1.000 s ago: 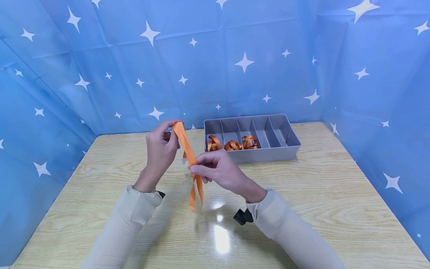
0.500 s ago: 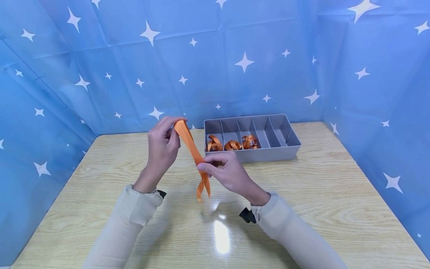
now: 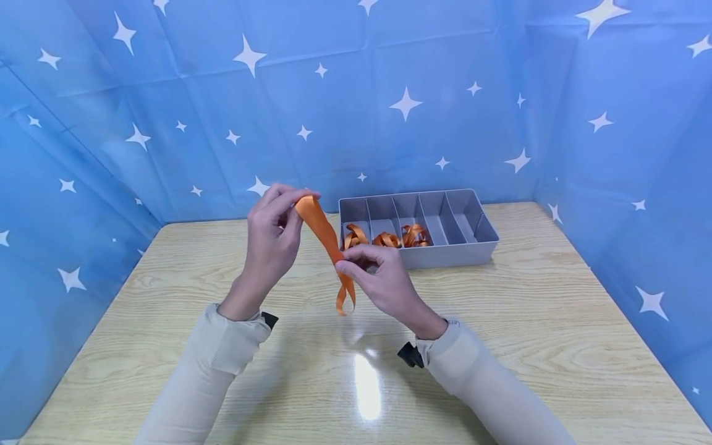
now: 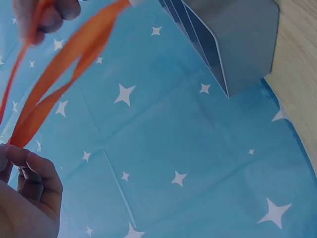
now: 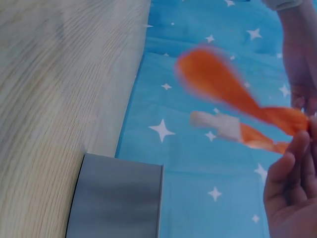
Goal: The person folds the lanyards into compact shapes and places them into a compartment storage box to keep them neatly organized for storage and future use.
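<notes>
A folded orange satin ribbon [image 3: 321, 227] slants through the air between both hands. Its upper end is pinched by my left hand [image 3: 272, 233], between thumb and fingers. Lower down, my right hand [image 3: 387, 283] pinches the same ribbon, with a short loop hanging below the fingers. The right wrist view shows this orange loop [image 5: 213, 79] blurred, beside a strip with a whitish end piece [image 5: 228, 126]. In the left wrist view the ribbon strands [image 4: 74, 54] stretch up from the left hand [image 4: 37, 193]; part of the right hand [image 4: 54, 17] is at the top left.
Behind the right hand stands a grey compartment box [image 3: 453, 255]. Its three left compartments hold orange ribbon bundles: a left one [image 3: 355, 236], a middle one [image 3: 387, 240] and a right one [image 3: 415, 235]. A blue star-patterned cloth [image 3: 334, 105] hangs behind the wooden table [image 3: 556, 321].
Both hands have shifted slightly to the right, the right hand also upward along with the ribbon. Less ribbon hangs below the right hand now. The box and its bundles stay put.
</notes>
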Action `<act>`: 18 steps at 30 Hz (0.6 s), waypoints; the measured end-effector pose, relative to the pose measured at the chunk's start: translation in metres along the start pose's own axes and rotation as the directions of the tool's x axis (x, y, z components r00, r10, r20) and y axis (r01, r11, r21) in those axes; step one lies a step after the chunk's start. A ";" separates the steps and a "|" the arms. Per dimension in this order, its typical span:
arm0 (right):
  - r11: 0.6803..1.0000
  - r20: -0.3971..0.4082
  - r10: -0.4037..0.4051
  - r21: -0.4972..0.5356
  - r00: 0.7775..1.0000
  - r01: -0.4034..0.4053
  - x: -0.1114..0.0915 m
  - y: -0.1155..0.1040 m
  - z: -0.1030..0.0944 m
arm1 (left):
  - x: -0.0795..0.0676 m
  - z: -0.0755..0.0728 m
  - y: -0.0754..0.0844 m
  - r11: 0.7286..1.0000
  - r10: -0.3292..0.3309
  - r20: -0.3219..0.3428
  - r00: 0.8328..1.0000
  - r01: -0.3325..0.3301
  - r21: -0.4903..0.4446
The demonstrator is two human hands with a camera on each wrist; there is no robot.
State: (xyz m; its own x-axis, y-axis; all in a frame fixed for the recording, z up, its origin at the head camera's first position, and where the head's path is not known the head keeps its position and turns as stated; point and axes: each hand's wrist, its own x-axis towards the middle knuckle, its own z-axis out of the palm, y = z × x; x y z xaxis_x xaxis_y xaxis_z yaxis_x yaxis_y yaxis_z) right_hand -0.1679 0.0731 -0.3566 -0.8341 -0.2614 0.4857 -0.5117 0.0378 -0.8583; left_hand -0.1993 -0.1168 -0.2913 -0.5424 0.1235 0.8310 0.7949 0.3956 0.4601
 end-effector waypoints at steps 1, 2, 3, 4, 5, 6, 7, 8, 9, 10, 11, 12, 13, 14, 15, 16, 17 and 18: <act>1.000 -0.013 -0.003 -0.009 1.000 0.003 0.000 0.000 0.000 | 0.000 0.000 0.001 1.000 0.002 0.006 1.000 -0.002 -0.001; 1.000 -0.024 -0.005 -0.014 1.000 0.005 0.001 0.001 0.001 | 0.001 0.001 0.003 1.000 0.003 0.012 1.000 -0.003 -0.006; 1.000 -0.031 -0.008 -0.016 0.999 0.007 0.001 0.001 0.001 | 0.001 0.001 0.004 1.000 0.007 0.022 1.000 -0.007 -0.007; 1.000 -0.034 -0.009 -0.013 0.999 0.008 0.001 0.001 0.002 | 0.001 0.001 0.005 1.000 0.012 0.033 0.999 -0.012 -0.010; 1.000 -0.037 -0.011 -0.009 0.999 0.010 0.001 0.000 0.002 | 0.001 0.002 0.007 1.000 0.014 0.039 0.999 -0.014 -0.017; 1.000 -0.040 -0.015 -0.006 0.999 0.015 0.002 0.000 0.003 | 0.001 0.002 0.008 1.000 0.017 0.045 0.999 -0.016 -0.024; 1.000 -0.044 -0.016 0.002 0.999 0.016 0.002 0.000 0.003 | 0.001 0.003 0.009 0.999 0.020 0.049 0.999 -0.018 -0.030; 1.000 -0.051 -0.018 0.009 0.999 0.018 0.002 -0.001 0.004 | 0.001 0.004 0.010 0.999 0.019 0.049 0.999 -0.017 -0.043; 1.000 -0.061 -0.020 0.012 0.998 0.021 0.003 -0.001 0.004 | 0.001 0.004 0.011 0.999 0.021 0.055 0.998 -0.019 -0.051; 1.000 -0.072 -0.018 0.016 0.997 0.019 0.003 -0.001 0.004 | 0.001 0.005 0.012 0.998 0.019 0.054 0.998 -0.016 -0.062; 1.000 -0.084 -0.015 0.020 0.996 0.016 0.003 -0.001 0.005 | 0.001 0.005 0.013 0.998 0.017 0.055 0.998 -0.013 -0.068; 1.000 -0.094 -0.009 0.024 0.996 0.012 0.004 -0.001 0.005 | 0.001 0.006 0.014 0.997 0.014 0.055 0.998 -0.010 -0.076; 1.000 -0.103 0.000 0.025 0.995 0.002 0.004 0.000 0.005 | 0.001 0.006 0.015 0.997 0.013 0.057 0.998 -0.008 -0.078; 1.000 -0.110 0.008 0.027 0.994 -0.005 0.005 0.000 0.005 | 0.001 0.006 0.016 0.997 0.010 0.059 0.998 -0.005 -0.083; 0.999 -0.115 0.018 0.028 0.993 -0.015 0.005 0.000 0.005 | 0.002 0.006 0.016 0.997 0.010 0.062 0.998 -0.004 -0.083; 0.999 -0.115 0.029 0.032 0.993 -0.026 0.005 0.000 0.005 | 0.002 0.006 0.017 0.996 0.006 0.061 0.998 -0.001 -0.087; 0.999 -0.113 0.036 0.032 0.993 -0.032 0.006 0.000 0.005 | 0.002 0.006 0.017 0.996 0.007 0.064 0.998 -0.001 -0.088; 0.999 -0.107 0.043 0.033 0.993 -0.040 0.006 0.000 0.005 | 0.002 0.007 0.018 0.996 0.008 0.066 0.998 -0.001 -0.093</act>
State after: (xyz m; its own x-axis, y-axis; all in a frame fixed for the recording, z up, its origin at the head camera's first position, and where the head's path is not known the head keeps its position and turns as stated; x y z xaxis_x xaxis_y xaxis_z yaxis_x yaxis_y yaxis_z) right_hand -0.1719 0.0671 -0.3539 -0.8727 -0.1551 0.4629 -0.4707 0.0160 -0.8821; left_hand -0.1878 -0.1033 -0.2832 -0.5530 0.1859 0.8122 0.8175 0.3093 0.4859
